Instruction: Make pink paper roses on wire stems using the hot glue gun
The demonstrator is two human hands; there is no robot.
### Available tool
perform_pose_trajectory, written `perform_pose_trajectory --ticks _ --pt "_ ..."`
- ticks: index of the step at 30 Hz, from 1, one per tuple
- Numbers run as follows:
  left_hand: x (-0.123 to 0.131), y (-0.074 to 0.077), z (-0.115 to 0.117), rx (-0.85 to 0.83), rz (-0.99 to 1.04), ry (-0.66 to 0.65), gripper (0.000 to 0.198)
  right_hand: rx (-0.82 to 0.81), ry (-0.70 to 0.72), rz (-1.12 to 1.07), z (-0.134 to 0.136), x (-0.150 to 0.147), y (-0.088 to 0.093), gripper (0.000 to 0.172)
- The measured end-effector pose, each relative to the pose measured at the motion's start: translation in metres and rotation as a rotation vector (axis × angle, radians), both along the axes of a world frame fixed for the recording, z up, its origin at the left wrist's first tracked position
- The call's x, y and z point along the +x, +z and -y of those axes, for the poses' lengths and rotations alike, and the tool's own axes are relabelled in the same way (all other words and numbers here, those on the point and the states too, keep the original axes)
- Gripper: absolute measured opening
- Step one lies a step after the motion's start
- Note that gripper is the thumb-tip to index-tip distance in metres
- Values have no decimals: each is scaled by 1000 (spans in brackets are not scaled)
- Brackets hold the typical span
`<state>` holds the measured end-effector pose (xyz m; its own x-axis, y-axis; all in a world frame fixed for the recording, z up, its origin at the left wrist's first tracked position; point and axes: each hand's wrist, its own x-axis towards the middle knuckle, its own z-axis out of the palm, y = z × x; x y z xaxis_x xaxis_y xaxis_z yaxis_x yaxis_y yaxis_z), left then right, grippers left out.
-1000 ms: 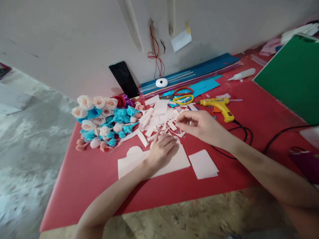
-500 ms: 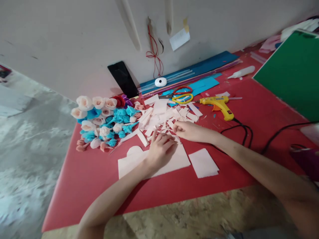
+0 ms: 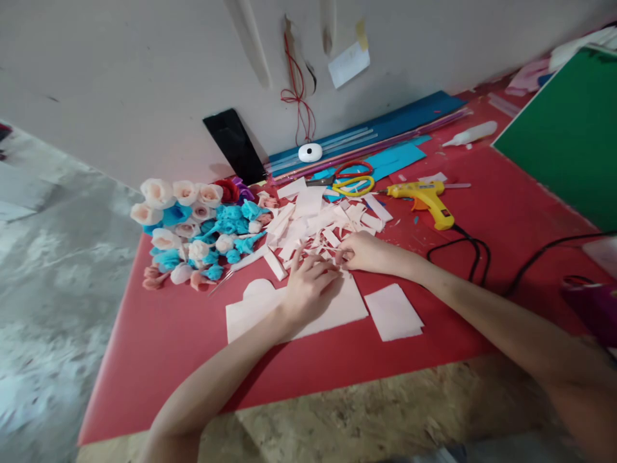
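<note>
Red covers the tabletop (image 3: 159, 341), which runs up to a pale wall on the far side. The left hand (image 3: 308, 286) lies palm down on a large pink sheet (image 3: 250, 312). Its fingers are loosely bent, their tips at the near edge of a pile of pale pink paper strips (image 3: 313, 218), and they grip nothing that shows. The right hand (image 3: 364, 252) rests just beside it at the same edge, fingers drawn together. Whether they pinch a strip cannot be told, since the knuckles hide the tips. A smaller pink sheet (image 3: 393, 312) lies to the right of the large one, apart from both hands.

Picking through such thin cut pieces likely goes best with a light pinch on one strip at a time. The resting hand can pin the large sheet so that it does not slide.

Paper flowers (image 3: 193, 231) in blue and cream are heaped to the left of the pile. On the far side of the strips lie scissors (image 3: 351, 180) and a yellow glue gun (image 3: 424, 196), whose black cord (image 3: 472, 251) loops to the right. A green board (image 3: 569, 128) fills the far right corner.
</note>
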<state>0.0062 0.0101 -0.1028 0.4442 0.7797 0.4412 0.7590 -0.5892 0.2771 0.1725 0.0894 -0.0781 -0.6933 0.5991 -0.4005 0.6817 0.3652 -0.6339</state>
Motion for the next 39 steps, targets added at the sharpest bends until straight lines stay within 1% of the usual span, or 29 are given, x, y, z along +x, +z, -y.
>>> perform_pose_trajectory --ticks 3,9,13,18,21,25,28,30,33,35,39 --pt "0 0 0 -8 6 0 10 0 8 15 2 -4 -2 30" --pt "1 -1 1 -13 38 19 7 42 -35 20 3 -6 -7 30" --pt "2 -1 1 -39 48 23 7 29 -19 0 2 -4 -9 30" --pt "2 3 1 -111 100 70 3 -11 3 -6 0 -1 -2 30" --pt "0 2 0 -184 152 102 2 -39 11 -24 -2 3 3 29" --pt "-4 -1 -3 -278 219 109 10 -61 4 -82 -5 7 10 26" --pt "-5 -2 -5 -326 262 104 3 -67 -14 -132 -5 8 14 24" --pt "-5 -1 -7 -342 289 97 8 -66 -36 -162 -3 7 16 22" --pt "-6 0 -9 -347 330 85 7 -66 -65 -194 -2 7 15 21" --pt "-8 0 -11 -345 355 83 6 -67 -71 -205 -2 6 14 22" --pt "-10 1 -13 -339 393 82 12 -55 -76 -220 -2 7 12 23"
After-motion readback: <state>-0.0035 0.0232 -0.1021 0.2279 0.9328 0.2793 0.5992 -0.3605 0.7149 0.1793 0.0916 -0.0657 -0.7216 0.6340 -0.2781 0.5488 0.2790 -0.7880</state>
